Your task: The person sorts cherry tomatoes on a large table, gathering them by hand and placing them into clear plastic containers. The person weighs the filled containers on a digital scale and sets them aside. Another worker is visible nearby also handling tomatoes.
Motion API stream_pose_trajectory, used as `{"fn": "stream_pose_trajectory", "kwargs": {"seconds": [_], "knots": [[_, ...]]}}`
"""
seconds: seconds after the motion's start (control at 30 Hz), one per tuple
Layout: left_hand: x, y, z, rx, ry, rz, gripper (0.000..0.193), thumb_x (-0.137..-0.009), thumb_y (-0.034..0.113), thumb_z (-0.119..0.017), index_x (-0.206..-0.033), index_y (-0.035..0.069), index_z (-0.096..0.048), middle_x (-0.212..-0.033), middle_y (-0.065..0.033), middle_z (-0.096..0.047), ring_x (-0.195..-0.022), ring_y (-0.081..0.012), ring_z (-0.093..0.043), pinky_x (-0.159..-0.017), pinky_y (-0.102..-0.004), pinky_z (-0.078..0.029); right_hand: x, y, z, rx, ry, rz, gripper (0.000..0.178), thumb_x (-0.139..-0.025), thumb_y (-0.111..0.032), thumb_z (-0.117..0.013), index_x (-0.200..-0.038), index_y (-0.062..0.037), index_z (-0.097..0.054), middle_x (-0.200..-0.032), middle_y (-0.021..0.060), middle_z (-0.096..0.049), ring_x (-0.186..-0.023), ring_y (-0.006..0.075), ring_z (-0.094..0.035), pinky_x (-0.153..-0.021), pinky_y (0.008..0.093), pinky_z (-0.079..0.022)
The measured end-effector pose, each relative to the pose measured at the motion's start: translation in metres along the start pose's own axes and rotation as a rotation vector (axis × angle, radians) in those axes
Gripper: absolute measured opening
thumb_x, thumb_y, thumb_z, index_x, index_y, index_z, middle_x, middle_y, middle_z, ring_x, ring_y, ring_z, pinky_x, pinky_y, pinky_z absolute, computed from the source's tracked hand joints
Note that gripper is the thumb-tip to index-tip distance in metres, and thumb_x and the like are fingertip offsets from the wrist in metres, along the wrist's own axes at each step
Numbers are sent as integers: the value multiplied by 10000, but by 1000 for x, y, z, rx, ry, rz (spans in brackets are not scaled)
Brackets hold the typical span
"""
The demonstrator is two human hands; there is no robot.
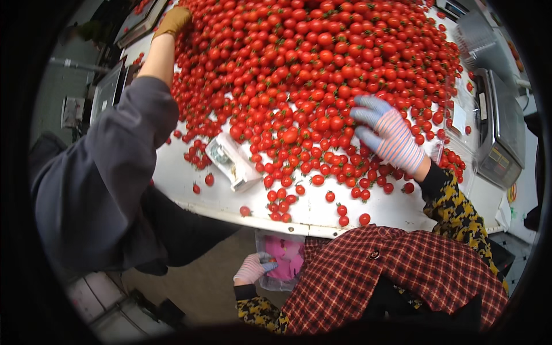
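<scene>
A heap of cherry tomatoes (322, 63) covers most of the white table (315, 216), sweeping from 10 o'clock through 12 to nearly 3, with strays lying down toward 6. Between 2 and 3 o'clock, the right hand (384, 131), in a striped glove with bluish fingers, rests palm down on the heap, fingers spread loosely; I see nothing gripped, though the palm is hidden from me.

Just past 6, below the table edge, the left hand (257, 268) is half curled at a clear plastic bag (283, 284) with something bright pink (289, 259) showing inside. A small reddish spot shows at its fingertips, but whether they hold something I can't tell.

Near the middle, toward 9, a small white boxy thing (244, 172) lies tilted among the tomatoes, touching some; I can't make out its contents. At 2 o'clock stand nested clear plastic containers (476, 39). A scale (501, 132) sits just above 3, and between it and the right hand lies a cluster of more tomatoes (452, 163). At 11, a co-worker's brown-gloved hand (174, 22) reaches the heap's edge.
</scene>
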State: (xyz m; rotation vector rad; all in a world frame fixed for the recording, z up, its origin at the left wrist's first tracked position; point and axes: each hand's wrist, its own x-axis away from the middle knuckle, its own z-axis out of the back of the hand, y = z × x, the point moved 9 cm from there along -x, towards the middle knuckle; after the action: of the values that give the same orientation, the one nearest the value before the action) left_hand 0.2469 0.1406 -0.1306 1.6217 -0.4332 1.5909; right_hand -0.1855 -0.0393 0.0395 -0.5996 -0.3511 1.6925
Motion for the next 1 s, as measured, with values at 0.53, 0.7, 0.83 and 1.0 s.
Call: {"fn": "stream_pose_trajectory", "kwargs": {"seconds": [0.53, 0.7, 0.83, 1.0], "knots": [[80, 319, -5, -452, 779, -1235, 339, -754, 91, -693, -1075, 5, -627, -1061, -175, -630, -1001, -361, -584, -886, -431, -466, -3, -29, -76, 263, -302, 146, 538, -855, -506, -529, -1304, -211, -497, -1467, 123, -351, -1352, 363, -319, -1101, 587, -184], [28, 372, -30, -1066, 880, -1060, 530, -820, 328, -607, -1282, 84, -519, -1383, -197, -414, -1266, -430, -367, -1072, -566, -224, 18, -11, -62, 224, -345, 92, 555, -863, -445, -542, -1346, -186, -455, -1463, 126, -346, -1340, 342, -339, -1093, 554, -219], [18, 353, -17, -1092, 859, -974, 561, -792, 341, -632, -1296, 119, -524, -1411, -214, -383, -1297, -434, -333, -1086, -568, -206, 46, 5, -42, 294, -335, 55, 589, -848, -467, -548, -1359, -194, -444, -1437, 137, -374, -1323, 345, -358, -1097, 556, -215], [39, 310, -3, -1036, 870, -886, 543, -819, 360, -595, -1294, 107, -519, -1407, -240, -361, -1291, -474, -307, -1084, -598, -176, 65, -11, -44, 230, -445, 140, 638, -828, -477, -564, -1360, -155, -423, -1408, 130, -404, -1290, 342, -393, -1088, 557, -227]]}}
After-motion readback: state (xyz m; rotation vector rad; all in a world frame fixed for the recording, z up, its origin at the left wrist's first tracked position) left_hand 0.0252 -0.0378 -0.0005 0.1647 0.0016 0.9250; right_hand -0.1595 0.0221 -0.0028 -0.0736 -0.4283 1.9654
